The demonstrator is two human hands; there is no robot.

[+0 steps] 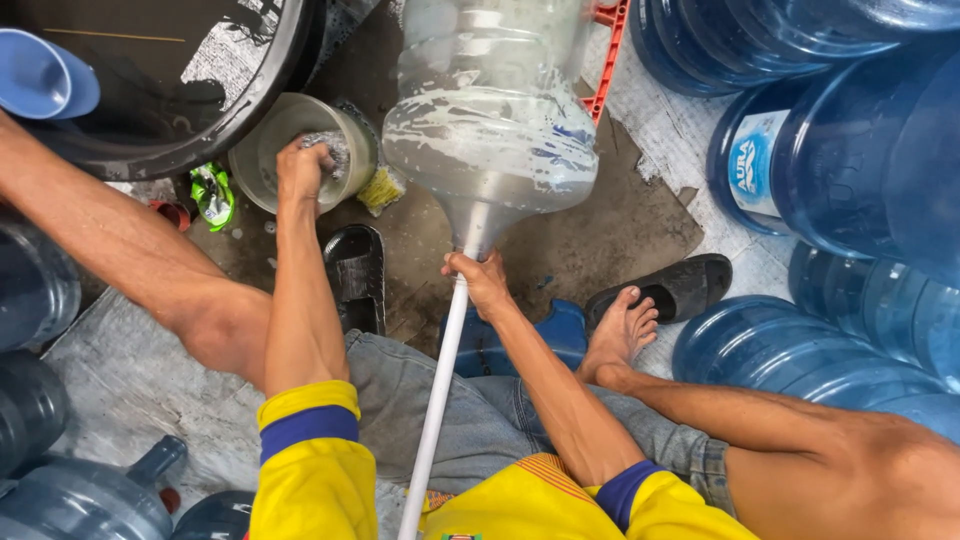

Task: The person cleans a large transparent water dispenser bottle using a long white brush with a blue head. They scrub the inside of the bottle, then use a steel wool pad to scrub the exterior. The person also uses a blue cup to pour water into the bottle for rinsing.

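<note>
Soapy water jug [490, 120] rests neck-down; right hand [482, 280] fingers clamped on white rod [440, 390], left hand [303, 168] gripping scrubber [335, 150] in bowl [262, 165].

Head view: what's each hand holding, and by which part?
Right hand: white plastic pole, grip at the clear soapy jug's neck. Left hand: wet scrub pad in pale bucket.

Landmark: black tub [255, 95], top left, its dark rim curving down.
Blue scoop [40, 80]: at the tub's left edge.
Green wrapper [212, 195]: just below the tub's rim, on wet floor.
Black sandals: one [355, 275] below the tub, the other [665, 288] well to its right.
Blue water jugs [830, 150]: stacked far right of the tub (one labelled).
Grey jugs [80, 495]: far below the tub, bottom left.
Red crate edge [608, 55]: right of the tub.
</note>
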